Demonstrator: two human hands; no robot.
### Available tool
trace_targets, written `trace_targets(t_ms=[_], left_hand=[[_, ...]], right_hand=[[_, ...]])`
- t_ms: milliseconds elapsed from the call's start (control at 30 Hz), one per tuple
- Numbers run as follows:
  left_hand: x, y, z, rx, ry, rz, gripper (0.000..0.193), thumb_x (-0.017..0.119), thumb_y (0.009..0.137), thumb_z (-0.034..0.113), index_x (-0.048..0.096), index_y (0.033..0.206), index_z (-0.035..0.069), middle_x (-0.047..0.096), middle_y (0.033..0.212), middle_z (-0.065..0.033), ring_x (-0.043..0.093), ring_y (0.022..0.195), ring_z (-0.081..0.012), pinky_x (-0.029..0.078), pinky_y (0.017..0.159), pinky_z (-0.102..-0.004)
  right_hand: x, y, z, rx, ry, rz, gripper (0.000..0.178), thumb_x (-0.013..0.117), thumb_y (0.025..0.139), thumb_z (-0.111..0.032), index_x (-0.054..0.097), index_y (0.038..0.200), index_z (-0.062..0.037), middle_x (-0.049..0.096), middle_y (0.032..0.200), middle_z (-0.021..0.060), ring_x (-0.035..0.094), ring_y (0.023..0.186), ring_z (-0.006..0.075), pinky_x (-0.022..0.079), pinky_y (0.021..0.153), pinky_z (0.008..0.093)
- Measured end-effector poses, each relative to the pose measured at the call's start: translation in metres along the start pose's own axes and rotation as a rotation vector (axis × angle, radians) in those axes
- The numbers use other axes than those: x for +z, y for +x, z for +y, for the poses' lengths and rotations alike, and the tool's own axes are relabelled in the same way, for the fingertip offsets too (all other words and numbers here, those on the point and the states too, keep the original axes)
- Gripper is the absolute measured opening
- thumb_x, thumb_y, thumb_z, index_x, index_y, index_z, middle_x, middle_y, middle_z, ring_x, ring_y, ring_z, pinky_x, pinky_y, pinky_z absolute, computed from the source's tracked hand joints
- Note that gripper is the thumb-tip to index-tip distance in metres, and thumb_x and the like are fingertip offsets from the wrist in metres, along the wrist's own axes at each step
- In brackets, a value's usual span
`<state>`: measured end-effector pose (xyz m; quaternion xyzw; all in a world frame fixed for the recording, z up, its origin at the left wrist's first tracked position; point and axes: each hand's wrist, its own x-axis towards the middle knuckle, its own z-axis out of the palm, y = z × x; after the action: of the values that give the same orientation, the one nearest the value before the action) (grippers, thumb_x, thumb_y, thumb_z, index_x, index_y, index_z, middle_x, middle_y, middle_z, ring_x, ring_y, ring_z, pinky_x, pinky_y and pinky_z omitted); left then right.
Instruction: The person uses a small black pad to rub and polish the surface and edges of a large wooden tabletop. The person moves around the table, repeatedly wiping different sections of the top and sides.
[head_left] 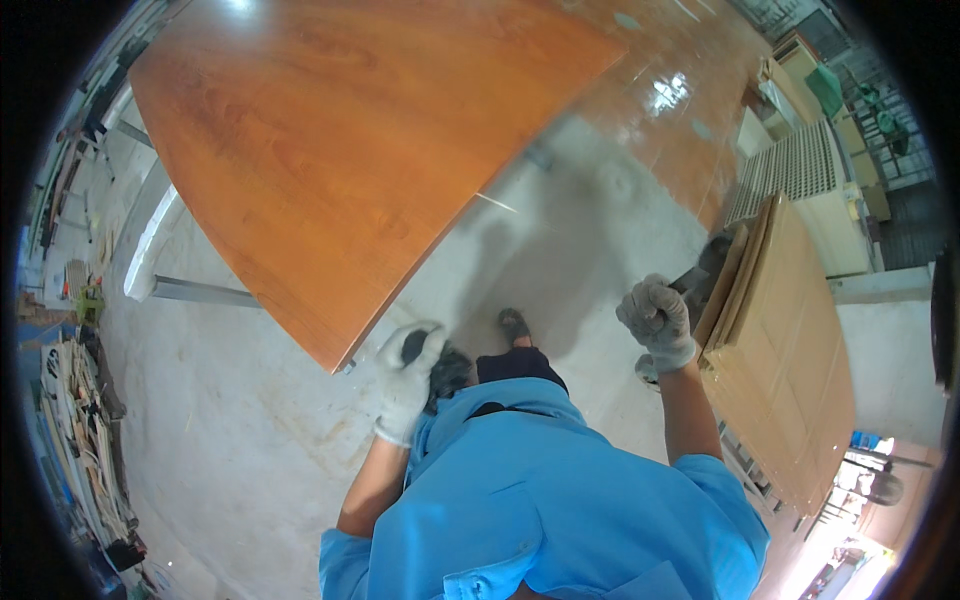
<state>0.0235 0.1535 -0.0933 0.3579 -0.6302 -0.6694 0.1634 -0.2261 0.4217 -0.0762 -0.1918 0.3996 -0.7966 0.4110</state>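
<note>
My left hand, in a whitish knit glove, is closed around a black bundled thing close to my waist; its kind I cannot make out. Just beyond it lies the near corner of a large orange-brown wood-grain panel, and the hand is apart from the panel. My right hand, also gloved, makes a fist out to the right. A dark flat piece sticks out from that fist toward the cardboard; the part inside the fingers is hidden.
Silver legs, one white-wrapped, show by the panel's left side. Flattened cardboard sheets stand close at my right. Behind them is a beige perforated unit. Long strips are piled at the far left. Glossy brown boards lie beyond.
</note>
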Motion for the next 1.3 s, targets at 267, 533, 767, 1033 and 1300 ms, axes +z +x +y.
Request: trace_targets(t_ms=[267, 533, 767, 1033, 1300], left_hand=[[0.119, 0.09, 0.079, -0.146, -0.82, -0.278, 0.045, 0.065, 0.1, 0.041, 0.061, 0.124, 0.003, 0.067, 0.096, -0.0075, 0.067, 0.083, -0.0181, 0.058, 0.076, -0.0314], [0.158, 0.1, 0.09, -0.268, -0.8, -0.199, 0.035, 0.063, 0.101, 0.04, 0.061, 0.105, 0.005, 0.069, 0.095, -0.0135, 0.07, 0.087, -0.0226, 0.058, 0.069, -0.0347], [0.198, 0.1, 0.077, -0.244, -0.61, -0.209, 0.028, 0.071, 0.097, 0.031, 0.066, 0.103, 0.004, 0.067, 0.091, -0.0075, 0.067, 0.08, -0.0175, 0.056, 0.072, -0.0318], [0.222, 0.098, 0.033, 0.179, 0.768, -0.404, 0.018, 0.075, 0.086, 0.024, 0.071, 0.099, 0.012, 0.07, 0.092, -0.0172, 0.068, 0.088, -0.0387, 0.053, 0.079, -0.0481], [0.145, 0.059, -0.042, 0.107, 0.609, 0.161, 0.026, 0.073, 0.082, 0.021, 0.072, 0.107, 0.014, 0.069, 0.103, -0.0144, 0.066, 0.098, -0.0384, 0.053, 0.084, -0.0492]], right_hand=[[-0.032, -0.003, -0.03, 0.231, -0.121, 0.041, 0.031, 0.068, 0.09, -0.024, 0.055, 0.066, -0.0101, 0.045, 0.053, 0.0002, 0.041, 0.051, 0.0161, 0.032, 0.054, 0.0324], [-0.075, 0.001, -0.051, 0.419, -0.034, -0.068, 0.026, 0.069, 0.083, -0.02, 0.057, 0.066, -0.0056, 0.046, 0.057, 0.0031, 0.038, 0.052, 0.0141, 0.029, 0.05, 0.0317], [-0.122, 0.006, -0.08, 0.471, -0.255, -0.161, 0.036, 0.07, 0.091, -0.035, 0.061, 0.074, -0.0046, 0.047, 0.061, -0.0004, 0.04, 0.057, 0.0117, 0.031, 0.053, 0.0289], [-0.155, 0.057, -0.113, 0.267, -0.967, 0.206, 0.039, 0.046, 0.107, -0.038, 0.064, 0.114, -0.0045, 0.042, 0.07, -0.0058, 0.034, 0.059, 0.0039, 0.029, 0.053, 0.023], [-0.074, 0.175, -0.097, -0.132, -1.302, -0.356, 0.03, 0.057, 0.104, -0.03, 0.064, 0.118, -0.0047, 0.06, 0.086, 0.0003, 0.053, 0.071, 0.0098, 0.043, 0.064, 0.0236]])
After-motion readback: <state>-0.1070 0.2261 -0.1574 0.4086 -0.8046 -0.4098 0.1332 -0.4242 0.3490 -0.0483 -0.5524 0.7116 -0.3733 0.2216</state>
